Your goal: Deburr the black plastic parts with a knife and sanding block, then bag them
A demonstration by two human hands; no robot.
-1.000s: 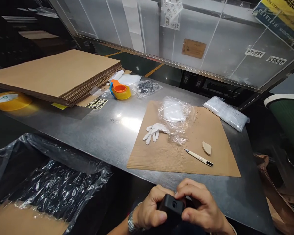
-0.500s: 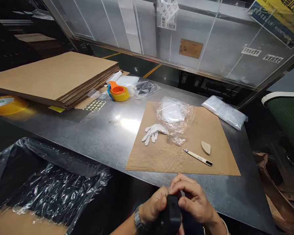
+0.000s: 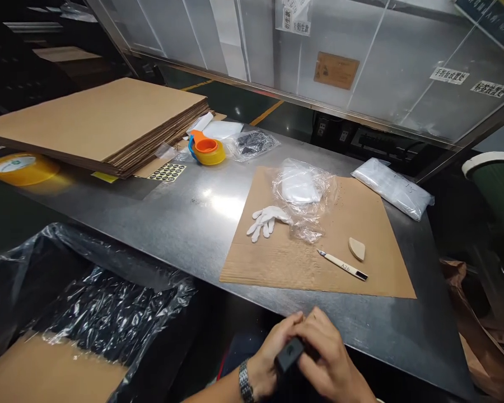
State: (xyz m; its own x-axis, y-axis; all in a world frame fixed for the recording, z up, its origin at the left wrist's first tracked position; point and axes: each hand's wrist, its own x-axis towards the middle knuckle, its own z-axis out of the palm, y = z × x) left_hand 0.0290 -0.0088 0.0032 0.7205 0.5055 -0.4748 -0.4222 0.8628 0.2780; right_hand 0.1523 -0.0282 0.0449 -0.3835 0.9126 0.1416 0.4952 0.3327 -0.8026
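- Head view: left hand [image 3: 271, 355] and right hand [image 3: 328, 358] grip a black object [image 3: 289, 356], nearer than the cardboard sheet [image 3: 273, 263]; fingers and darkness hide much of it.
- Clear bag [image 3: 306, 230] on the cardboard sheet: wrinkles blur its white contents [image 3: 300, 187].
- Sign [image 3: 493, 22] beyond the cardboard sheet: cut off.

A single head-worn camera looks forward and down from the wearer's side of a metal table [image 3: 172, 224], whose near edge slants across the frame. The left hand [image 3: 271, 355] and right hand [image 3: 325, 352] fall closest, at bottom; a cardboard sheet [image 3: 273, 268] lies mid-view, a translucent panel [image 3: 395, 61] beyond.
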